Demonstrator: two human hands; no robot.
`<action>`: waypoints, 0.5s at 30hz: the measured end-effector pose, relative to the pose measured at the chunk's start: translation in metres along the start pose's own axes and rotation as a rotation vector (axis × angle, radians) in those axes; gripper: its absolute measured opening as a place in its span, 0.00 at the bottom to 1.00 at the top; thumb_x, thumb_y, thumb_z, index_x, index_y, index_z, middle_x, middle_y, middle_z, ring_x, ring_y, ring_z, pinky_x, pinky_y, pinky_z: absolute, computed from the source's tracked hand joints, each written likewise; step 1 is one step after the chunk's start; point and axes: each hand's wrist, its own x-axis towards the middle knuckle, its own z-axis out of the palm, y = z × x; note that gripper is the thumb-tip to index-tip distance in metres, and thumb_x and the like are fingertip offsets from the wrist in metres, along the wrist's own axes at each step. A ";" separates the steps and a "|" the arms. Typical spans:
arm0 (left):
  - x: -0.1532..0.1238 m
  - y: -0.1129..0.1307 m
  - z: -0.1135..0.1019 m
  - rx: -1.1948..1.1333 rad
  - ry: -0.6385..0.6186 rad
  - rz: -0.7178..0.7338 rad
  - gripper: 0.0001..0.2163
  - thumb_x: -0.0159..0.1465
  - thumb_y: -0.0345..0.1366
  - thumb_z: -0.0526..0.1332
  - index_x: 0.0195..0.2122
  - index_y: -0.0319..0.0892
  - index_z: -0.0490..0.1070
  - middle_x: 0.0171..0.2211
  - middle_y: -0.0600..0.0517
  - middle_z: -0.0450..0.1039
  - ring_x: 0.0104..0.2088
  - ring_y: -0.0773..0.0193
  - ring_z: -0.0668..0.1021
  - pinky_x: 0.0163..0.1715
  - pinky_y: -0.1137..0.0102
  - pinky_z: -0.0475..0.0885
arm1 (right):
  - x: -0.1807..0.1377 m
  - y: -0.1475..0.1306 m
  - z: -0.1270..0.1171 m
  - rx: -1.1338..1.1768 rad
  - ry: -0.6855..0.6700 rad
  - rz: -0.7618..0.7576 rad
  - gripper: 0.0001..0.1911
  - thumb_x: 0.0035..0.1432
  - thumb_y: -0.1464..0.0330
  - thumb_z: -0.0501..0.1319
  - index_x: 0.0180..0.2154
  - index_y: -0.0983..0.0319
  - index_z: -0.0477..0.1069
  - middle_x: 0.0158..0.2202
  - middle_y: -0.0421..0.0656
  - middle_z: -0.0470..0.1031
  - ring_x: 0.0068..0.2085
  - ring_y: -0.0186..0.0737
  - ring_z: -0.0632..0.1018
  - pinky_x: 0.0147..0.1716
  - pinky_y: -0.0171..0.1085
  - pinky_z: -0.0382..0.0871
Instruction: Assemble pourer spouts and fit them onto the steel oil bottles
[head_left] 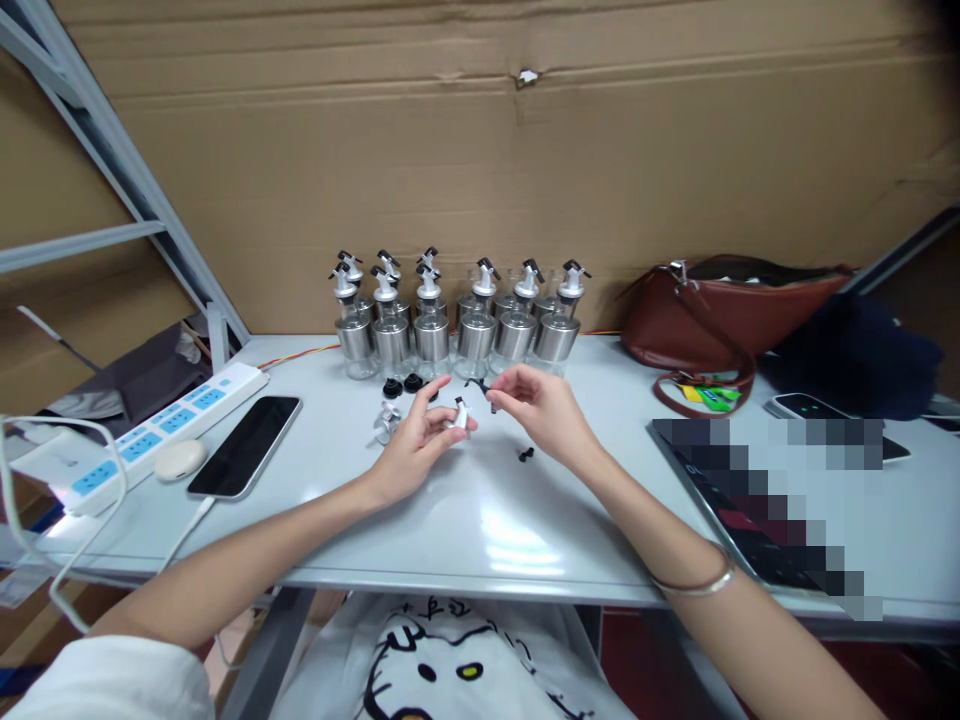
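My left hand (420,445) holds a small silver-grey pourer spout (460,412) between thumb and fingers, its index finger stretched out. Close by on the right, my right hand (541,405) pinches a small black lever cap (478,384), apart from the spout. More silver spout parts (387,422) lie beside my left hand, partly hidden by it. Black round stoppers (392,388) sit just behind them. Below my right hand is a tiny black piece (526,454) on the white table (465,530). Behind my hands stand glass bottles with steel sleeves (432,338), several topped with pourers.
Left are a power strip (176,420), a phone (246,447) with a cable, and a round white case (180,460). Right are a brown bag (697,315), a dark cap (855,350) and a partly blurred flat item (720,490). Cardboard (465,170) walls the back.
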 end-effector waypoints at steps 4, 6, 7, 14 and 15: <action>0.000 0.000 -0.002 0.010 -0.027 0.013 0.30 0.64 0.37 0.59 0.64 0.42 0.46 0.40 0.47 0.75 0.44 0.64 0.76 0.50 0.64 0.65 | -0.004 -0.006 0.004 0.265 -0.067 0.031 0.12 0.46 0.61 0.66 0.28 0.62 0.70 0.25 0.41 0.75 0.28 0.36 0.75 0.31 0.37 0.68; 0.000 -0.001 -0.003 0.020 -0.029 0.017 0.29 0.64 0.37 0.58 0.63 0.41 0.48 0.40 0.48 0.74 0.44 0.64 0.75 0.50 0.65 0.65 | -0.004 -0.008 0.003 0.315 -0.120 0.069 0.14 0.44 0.59 0.68 0.27 0.62 0.70 0.24 0.41 0.74 0.27 0.36 0.75 0.32 0.37 0.69; 0.001 -0.001 -0.003 0.028 -0.026 0.019 0.28 0.64 0.37 0.58 0.63 0.41 0.50 0.40 0.48 0.73 0.44 0.64 0.75 0.49 0.65 0.66 | -0.004 -0.008 0.003 0.331 -0.139 0.082 0.15 0.43 0.58 0.68 0.27 0.62 0.70 0.24 0.41 0.74 0.27 0.36 0.75 0.32 0.38 0.69; 0.002 -0.003 -0.004 0.056 0.009 0.034 0.24 0.63 0.39 0.60 0.59 0.42 0.60 0.39 0.49 0.72 0.41 0.64 0.75 0.46 0.67 0.69 | -0.007 -0.010 0.005 0.319 -0.163 0.060 0.18 0.41 0.55 0.70 0.24 0.63 0.70 0.23 0.41 0.75 0.26 0.36 0.74 0.29 0.37 0.67; 0.002 -0.002 -0.004 0.051 0.013 0.033 0.24 0.62 0.39 0.61 0.58 0.42 0.61 0.39 0.50 0.72 0.41 0.64 0.75 0.45 0.67 0.69 | -0.007 -0.010 0.006 0.321 -0.173 0.053 0.18 0.41 0.55 0.70 0.24 0.63 0.70 0.23 0.41 0.75 0.26 0.36 0.74 0.29 0.37 0.67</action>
